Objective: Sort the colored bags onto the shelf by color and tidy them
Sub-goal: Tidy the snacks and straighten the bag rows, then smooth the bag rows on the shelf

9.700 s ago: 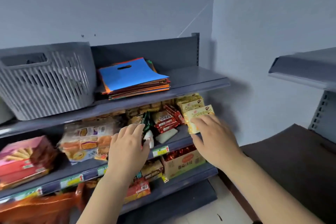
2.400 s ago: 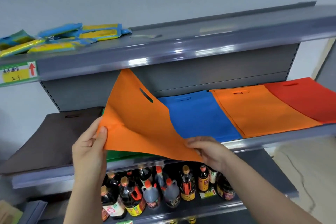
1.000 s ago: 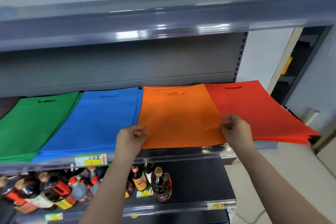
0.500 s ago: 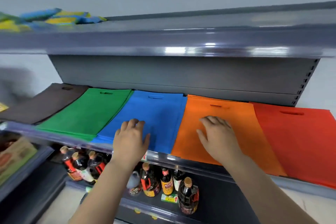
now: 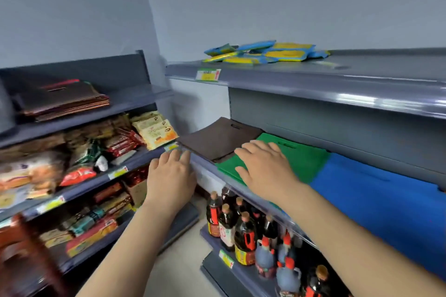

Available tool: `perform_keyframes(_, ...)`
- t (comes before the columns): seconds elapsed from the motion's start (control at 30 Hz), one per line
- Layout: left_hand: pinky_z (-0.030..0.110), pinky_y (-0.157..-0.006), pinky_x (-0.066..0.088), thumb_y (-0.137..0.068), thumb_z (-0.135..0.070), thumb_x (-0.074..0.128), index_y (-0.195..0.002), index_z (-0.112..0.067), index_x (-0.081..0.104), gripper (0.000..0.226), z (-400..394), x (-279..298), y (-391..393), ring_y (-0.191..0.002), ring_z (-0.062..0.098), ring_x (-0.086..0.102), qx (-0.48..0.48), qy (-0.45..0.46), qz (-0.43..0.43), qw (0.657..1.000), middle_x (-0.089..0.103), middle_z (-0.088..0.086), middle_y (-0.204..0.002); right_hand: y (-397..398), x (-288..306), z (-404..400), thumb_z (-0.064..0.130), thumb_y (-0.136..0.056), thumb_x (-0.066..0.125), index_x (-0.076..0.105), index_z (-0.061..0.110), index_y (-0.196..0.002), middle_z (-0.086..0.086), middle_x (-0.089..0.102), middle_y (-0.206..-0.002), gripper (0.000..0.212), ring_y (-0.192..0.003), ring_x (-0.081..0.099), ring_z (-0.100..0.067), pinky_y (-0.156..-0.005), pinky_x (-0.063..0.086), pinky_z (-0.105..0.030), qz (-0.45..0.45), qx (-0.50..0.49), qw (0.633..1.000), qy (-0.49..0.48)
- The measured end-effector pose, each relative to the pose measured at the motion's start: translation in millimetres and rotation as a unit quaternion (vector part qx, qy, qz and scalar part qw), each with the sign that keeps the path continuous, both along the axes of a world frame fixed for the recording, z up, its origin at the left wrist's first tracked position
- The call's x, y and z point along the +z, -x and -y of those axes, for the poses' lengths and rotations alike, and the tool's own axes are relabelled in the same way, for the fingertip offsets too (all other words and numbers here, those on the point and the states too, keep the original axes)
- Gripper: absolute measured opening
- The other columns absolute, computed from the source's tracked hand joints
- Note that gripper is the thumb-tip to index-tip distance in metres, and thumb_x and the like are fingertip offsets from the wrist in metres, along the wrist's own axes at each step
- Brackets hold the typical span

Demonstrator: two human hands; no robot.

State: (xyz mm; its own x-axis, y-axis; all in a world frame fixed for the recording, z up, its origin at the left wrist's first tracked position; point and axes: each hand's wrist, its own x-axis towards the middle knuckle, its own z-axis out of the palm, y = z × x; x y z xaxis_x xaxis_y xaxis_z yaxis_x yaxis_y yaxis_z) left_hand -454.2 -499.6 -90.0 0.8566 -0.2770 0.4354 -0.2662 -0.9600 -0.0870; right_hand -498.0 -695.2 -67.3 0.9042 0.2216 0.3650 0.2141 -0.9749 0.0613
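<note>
Head view, risk: the brown bags [image 5: 218, 138] were seen overhanging the shelf [image 5: 265, 202] at its left end; a careless sweep was judged likely to slide them off, or to ruck the green bags [image 5: 304, 161].
Head view, left hand [image 5: 170, 177]: fingers were held straight and close together, hovering near the shelf's left corner; nothing was held, and contact could not be told.
Head view, right hand [image 5: 265, 171]: fingers were spread slightly and laid flat on the green bags.
Head view, bags: brown, green and blue bags [image 5: 376, 202] were laid side by side; a mixed stack [image 5: 61, 101] was left on the other rack.
</note>
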Motion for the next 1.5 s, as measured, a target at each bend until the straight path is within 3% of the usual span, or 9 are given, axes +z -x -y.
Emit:
perform_keyframes(0.1, 0.043, -0.067, 0.050, -0.063, -0.025, 0.077, -0.094, -0.008, 0.068, 0.036, -61.8, 8.7, -25.2, -0.082, 0.034, 0.064, 0.041, -0.027, 0.024, 0.999, 0.067, 0.010, -0.089, -41.9, 6.5, -59.2, 0.037, -0.097, 0.039, 0.041, 0.020, -0.134, 0.000, 0.043, -0.137, 0.041, -0.131, 0.031, -0.023, -0.105, 0.022, -0.038, 0.010, 0.038, 0.999, 0.016)
perform_keyframes(0.17, 0.044, -0.078, 0.047, -0.072, -0.029, 0.073, -0.109, -0.010, 0.064, 0.042, -94.2, 15.4, -34.7, -0.096, 0.033, 0.061, 0.071, -0.029, 0.021, 0.997, 0.065, 0.008, -0.103, -65.2, 9.5, -95.0, 0.037, -0.096, 0.039, 0.042, 0.019, -0.132, 0.001, 0.044, -0.135, 0.040, -0.130, 0.033, -0.023, -0.103, 0.023, -0.038, 0.013, 0.065, 0.998, 0.016)
perform_keyframes(0.27, 0.038, -0.101, 0.033, -0.092, -0.038, 0.049, -0.137, -0.020, 0.040, 0.049, -135.8, 17.9, -50.7, -0.126, 0.024, 0.042, 0.105, -0.027, 0.046, 0.993, 0.048, -0.001, -0.135, -93.7, 12.3, -141.3, 0.036, -0.097, 0.039, 0.042, 0.019, -0.133, 0.001, 0.044, -0.138, 0.040, -0.131, 0.033, -0.022, -0.104, 0.024, -0.038, 0.005, 0.106, 0.994, 0.009)
perform_keyframes(0.57, 0.035, -0.107, 0.026, -0.096, -0.039, 0.040, -0.142, -0.024, 0.031, 0.049, -241.5, 19.7, -107.0, -0.134, 0.019, 0.034, 0.198, -0.001, 0.034, 0.980, 0.039, -0.005, -0.144, -190.2, 16.3, -253.0, 0.036, -0.098, 0.039, 0.041, 0.019, -0.134, 0.002, 0.044, -0.137, 0.040, -0.129, 0.034, -0.021, -0.104, 0.028, -0.038, 0.000, 0.206, 0.979, -0.002)
perform_keyframes(1.2, 0.034, -0.105, 0.028, -0.096, -0.037, 0.043, -0.142, -0.021, 0.036, 0.049, -391.0, 42.3, -285.5, -0.130, 0.019, 0.041, 0.327, 0.049, 0.072, 0.941, 0.045, -0.004, -0.141, -448.0, 39.2, -420.7, 0.035, -0.100, 0.038, 0.040, 0.021, -0.141, 0.005, 0.042, -0.144, 0.044, -0.133, 0.036, -0.015, -0.107, 0.028, -0.031, -0.001, 0.345, 0.936, -0.069)
perform_keyframes(1.33, 0.044, -0.093, 0.042, -0.086, -0.024, 0.062, -0.124, -0.008, 0.058, 0.041, -419.7, 36.8, -311.8, -0.110, 0.032, 0.058, 0.320, 0.056, 0.091, 0.941, 0.063, 0.008, -0.119, -484.5, 35.2, -454.9, 0.030, -0.101, 0.036, 0.041, 0.018, -0.140, 0.002, 0.043, -0.144, 0.042, -0.132, 0.037, -0.016, -0.107, 0.031, -0.032, -0.018, 0.353, 0.932, -0.076)
perform_keyframes(1.5, 0.044, -0.081, 0.051, -0.078, -0.022, 0.074, -0.112, -0.006, 0.064, 0.039, -454.6, 32.2, -351.1, -0.094, 0.033, 0.065, 0.297, 0.055, 0.109, 0.947, 0.068, 0.009, -0.104, -524.1, 37.6, -491.1, 0.029, -0.102, 0.032, 0.037, 0.017, -0.143, 0.001, 0.038, -0.148, 0.043, -0.139, 0.029, -0.014, -0.111, 0.025, -0.028, -0.016, 0.346, 0.936, -0.068)
